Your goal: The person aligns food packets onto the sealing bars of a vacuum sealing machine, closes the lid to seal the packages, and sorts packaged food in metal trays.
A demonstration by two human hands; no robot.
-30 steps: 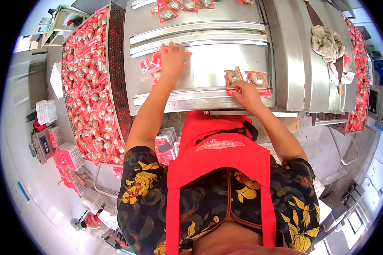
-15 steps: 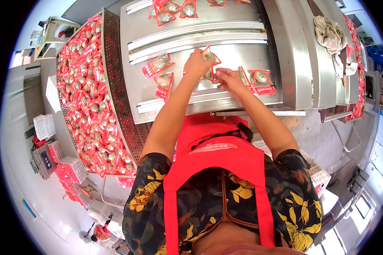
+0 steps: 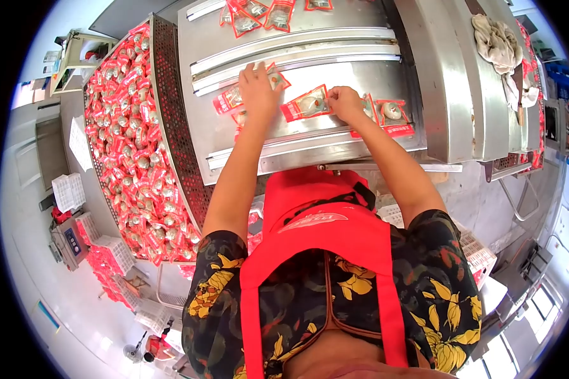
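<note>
Our left hand [image 3: 259, 95] lies over glossy red-edged packets [image 3: 229, 100] toward the left edge of the steel table [image 3: 373, 77], fingers slightly parted; we cannot tell whether it grips any. Our right hand [image 3: 346, 105], fingers curled, meets the right end of a clear-windowed middle packet [image 3: 308, 103]; whether it pinches, we cannot tell. Two more packets [image 3: 393, 112] lie toward the near right corner. Beyond the left edge, a perforated metal bin [image 3: 178, 126] brims with heaped packets [image 3: 133, 151]. White print [image 3: 316, 220] on our red apron [image 3: 316, 249] is unreadable.
</note>
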